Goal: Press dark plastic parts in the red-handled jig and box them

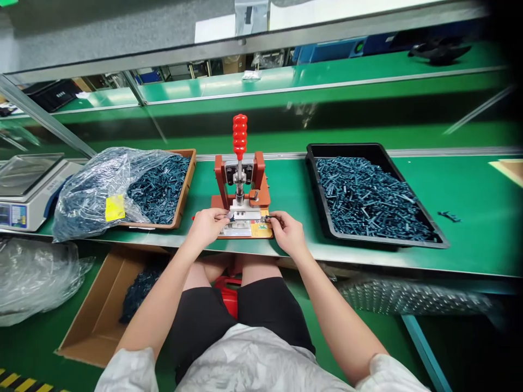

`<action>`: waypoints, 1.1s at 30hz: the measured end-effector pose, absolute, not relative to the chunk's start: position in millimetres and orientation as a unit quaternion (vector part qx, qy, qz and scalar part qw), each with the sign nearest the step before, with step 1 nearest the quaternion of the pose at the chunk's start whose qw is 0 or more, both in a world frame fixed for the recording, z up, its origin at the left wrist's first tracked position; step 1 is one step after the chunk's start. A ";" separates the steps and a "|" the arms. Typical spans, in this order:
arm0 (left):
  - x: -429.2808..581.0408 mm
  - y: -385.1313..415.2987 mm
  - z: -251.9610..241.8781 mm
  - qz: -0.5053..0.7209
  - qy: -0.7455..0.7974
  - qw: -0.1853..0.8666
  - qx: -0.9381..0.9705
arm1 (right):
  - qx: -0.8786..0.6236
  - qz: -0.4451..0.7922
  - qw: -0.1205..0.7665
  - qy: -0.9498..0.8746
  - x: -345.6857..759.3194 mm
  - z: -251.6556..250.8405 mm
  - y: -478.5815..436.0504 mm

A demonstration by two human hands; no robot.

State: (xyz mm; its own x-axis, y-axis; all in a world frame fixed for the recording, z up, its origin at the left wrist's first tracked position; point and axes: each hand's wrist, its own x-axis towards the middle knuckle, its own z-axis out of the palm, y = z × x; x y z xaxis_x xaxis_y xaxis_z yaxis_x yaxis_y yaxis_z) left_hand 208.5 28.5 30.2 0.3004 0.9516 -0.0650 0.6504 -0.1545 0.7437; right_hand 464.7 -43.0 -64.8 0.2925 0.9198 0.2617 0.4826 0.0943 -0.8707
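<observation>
A small press with a red ribbed handle [240, 136] stands upright at the table's front edge, its brown-red frame [259, 169] around a metal clamp. My left hand [207, 226] is at the left side of the metal fixture [244, 212], fingers pinched; what they hold is too small to make out. At the fixture's right side my right hand [287, 231] pinches the end of a small dark piece [267, 218]. To the right, a black tray [312, 188] holds dark blue-green plastic pieces. A brown tray [188, 190] on the left holds similar pieces, partly under a clear bag [93, 190].
A scale [32, 190] stands at the far left. Loose pieces [449, 216] lie right of the black tray. Below the table are a cardboard box [98, 310] and plastic wrap [36, 277]. A shelf [122, 32] crosses above the bench.
</observation>
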 end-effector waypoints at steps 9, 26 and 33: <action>228.0 31.5 8.3 0.185 0.484 0.155 0.841 | -0.637 0.238 0.495 -0.541 464.6 -62.0 -43.3; 244.1 34.1 15.6 0.086 0.475 0.145 0.864 | -0.623 0.274 0.531 -0.505 464.3 -62.5 -45.0; 234.4 38.4 17.0 0.069 0.433 0.147 0.887 | -0.542 0.201 0.465 -0.670 430.6 -36.8 -24.2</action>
State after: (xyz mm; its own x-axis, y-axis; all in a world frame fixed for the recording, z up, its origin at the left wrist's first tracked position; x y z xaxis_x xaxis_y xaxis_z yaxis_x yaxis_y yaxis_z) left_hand 234.4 38.4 17.0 0.6153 0.7883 -0.0061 0.7478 -0.5812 0.3209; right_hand 430.6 -24.2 -36.8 0.0216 0.9137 0.4059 0.5397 0.3311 -0.7740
